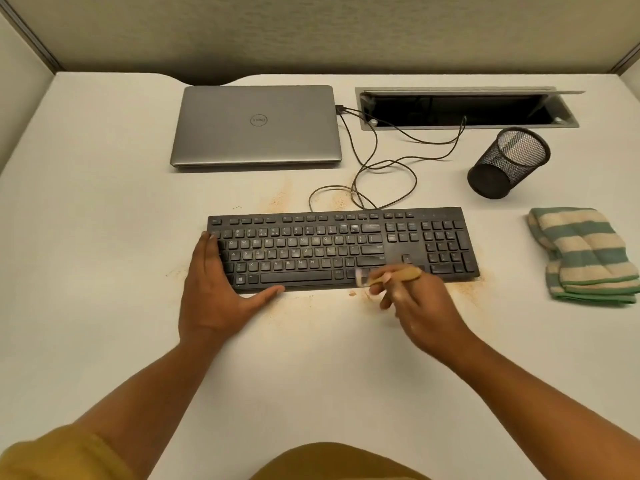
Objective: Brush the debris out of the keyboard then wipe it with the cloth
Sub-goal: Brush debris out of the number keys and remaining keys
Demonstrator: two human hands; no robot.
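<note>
Flat left hand [214,292] on keyboard [311,237]; right hand [424,308] grips brush [393,274].

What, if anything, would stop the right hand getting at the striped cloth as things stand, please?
Likely yes: the right hand has only bare desk between it and the cloth, folded right of the keyboard. It grips the brush, though, so it isn't free.

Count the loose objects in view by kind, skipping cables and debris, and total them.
keyboard: 1
laptop: 1
brush: 1
cloth: 1
mesh pen cup: 1
Total: 5
</note>
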